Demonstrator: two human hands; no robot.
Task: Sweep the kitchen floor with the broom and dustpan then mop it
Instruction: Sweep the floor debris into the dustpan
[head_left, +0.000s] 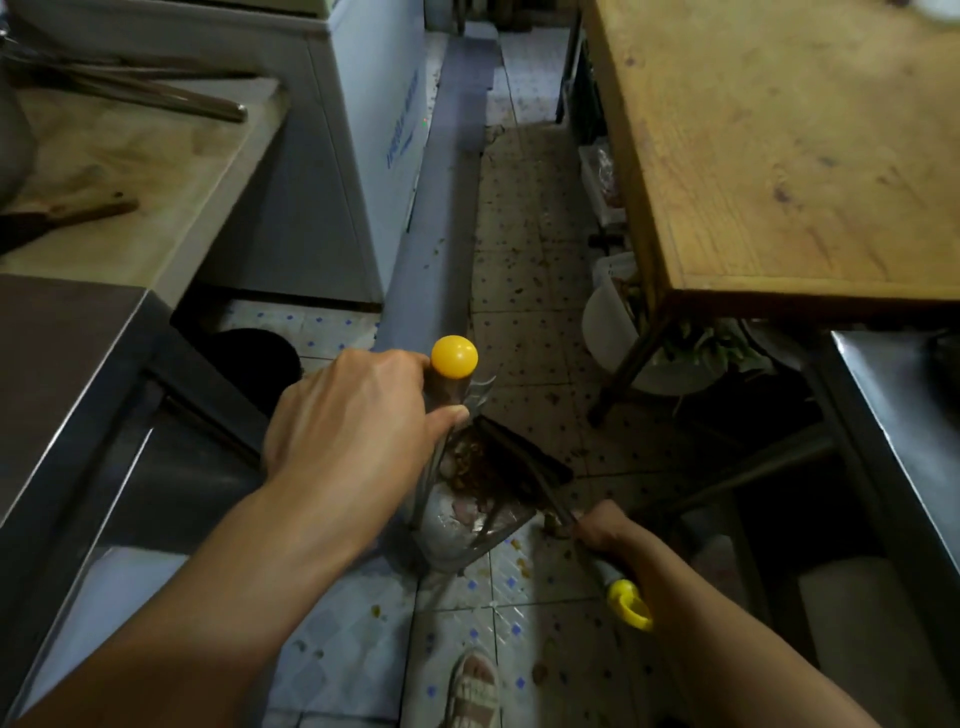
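My left hand (348, 415) grips the upright handle of the dustpan just below its round yellow knob (454, 356). The grey dustpan (457, 525) stands on the tiled floor (524, 291) with brown scraps heaped inside. My right hand (605, 530) holds the broom handle low down, above its yellow end loop (629, 603). The dark broom head (524, 457) lies at the dustpan's mouth, against the pile. Crumbs and bits of debris are scattered over the tiles around the pan and farther up the aisle.
A steel counter (67, 374) and a white chest freezer (363, 130) line the left. A wooden table (779, 156) stands on the right, with a white bucket (613, 322) and greens beneath, and a steel table (904, 415) beside it. My sandalled foot (472, 691) is near the bottom edge.
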